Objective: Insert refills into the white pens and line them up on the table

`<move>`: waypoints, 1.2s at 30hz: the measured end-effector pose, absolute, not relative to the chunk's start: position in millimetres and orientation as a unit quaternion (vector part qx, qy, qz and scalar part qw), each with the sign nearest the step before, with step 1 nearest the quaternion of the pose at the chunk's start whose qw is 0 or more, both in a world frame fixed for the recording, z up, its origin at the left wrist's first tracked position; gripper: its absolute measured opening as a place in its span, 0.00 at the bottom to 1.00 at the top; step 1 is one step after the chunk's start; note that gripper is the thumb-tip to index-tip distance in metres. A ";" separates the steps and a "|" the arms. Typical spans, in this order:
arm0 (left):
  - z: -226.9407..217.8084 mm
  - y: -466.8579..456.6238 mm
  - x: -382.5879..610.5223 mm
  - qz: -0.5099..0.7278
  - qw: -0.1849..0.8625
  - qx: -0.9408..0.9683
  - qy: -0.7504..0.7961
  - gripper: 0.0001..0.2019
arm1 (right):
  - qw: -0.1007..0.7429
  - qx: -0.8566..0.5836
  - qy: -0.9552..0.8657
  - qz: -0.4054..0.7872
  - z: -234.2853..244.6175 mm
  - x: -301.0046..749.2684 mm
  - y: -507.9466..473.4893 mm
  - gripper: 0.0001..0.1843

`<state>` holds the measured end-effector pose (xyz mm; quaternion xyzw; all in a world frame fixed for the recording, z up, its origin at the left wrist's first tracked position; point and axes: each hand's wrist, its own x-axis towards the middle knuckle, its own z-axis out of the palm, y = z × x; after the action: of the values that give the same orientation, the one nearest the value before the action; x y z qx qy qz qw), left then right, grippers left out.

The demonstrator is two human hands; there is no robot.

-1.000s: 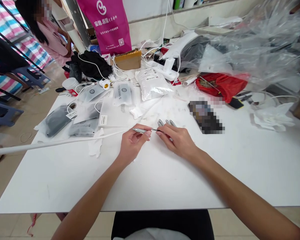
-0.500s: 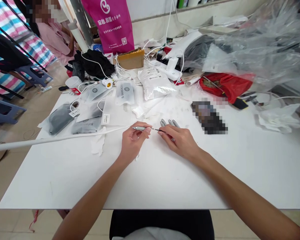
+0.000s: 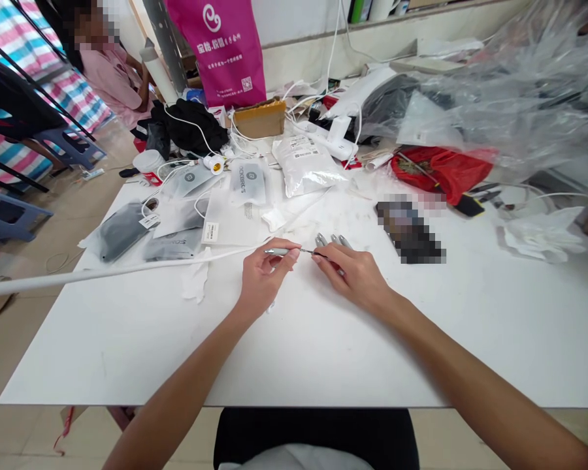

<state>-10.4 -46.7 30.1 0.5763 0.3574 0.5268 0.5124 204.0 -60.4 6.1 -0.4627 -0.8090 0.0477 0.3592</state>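
Note:
My left hand [image 3: 264,277] is closed in a pinch round a silver-grey pen barrel [image 3: 276,251], which lies nearly level and points left. From its right end a thin metallic and dark rod [image 3: 308,251] runs across to my right hand [image 3: 355,271]. The fingertips of that hand pinch the dark end; whether rod and barrel are one piece I cannot tell. Just behind my right hand, the tips of several grey pens [image 3: 332,239] show on the white table [image 3: 294,359], their other ends hidden by the hand.
Packaged dark goods [image 3: 125,232] lie left, with a white parcel [image 3: 306,166] and a cardboard box [image 3: 259,119] behind. A white cable [image 3: 127,271] crosses from the left. A blurred-out dark object [image 3: 411,228] and red bag [image 3: 465,173] are right. A person in pink [image 3: 110,78] sits far left.
The view has shifted slightly. Both hands keep their pinch on the pen parts, with hardly any movement between them.

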 end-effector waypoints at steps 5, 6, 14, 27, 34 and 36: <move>28.8 -46.5 -11.6 0.490 0.492 0.611 0.380 0.06 | 0.355 -0.463 -0.810 0.057 5.4 202.8 -61.3 0.11; 28.7 -46.5 -11.5 0.481 0.487 0.618 0.386 0.06 | 0.354 -0.463 -0.811 0.056 5.1 202.6 -61.4 0.11; 32.9 -48.2 -9.3 0.522 0.503 0.550 0.414 0.12 | 0.344 -0.471 -0.811 0.044 3.4 206.1 -59.7 0.11; 29.1 -48.9 -9.6 0.466 0.501 0.602 0.413 0.09 | 0.321 -0.463 -0.826 0.037 3.8 206.8 -60.0 0.15; 32.4 -47.9 -10.6 0.485 0.530 0.555 0.420 0.12 | 0.334 -0.458 -0.823 0.023 2.5 208.6 -59.0 0.12; 33.7 -47.4 -11.0 0.486 0.532 0.554 0.417 0.12 | 0.337 -0.458 -0.822 0.029 1.5 208.9 -58.8 0.11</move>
<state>-11.0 -47.4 33.7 0.5537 0.4175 0.4862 0.5318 208.9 -58.8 1.5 -0.4576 -0.8224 0.0286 0.3368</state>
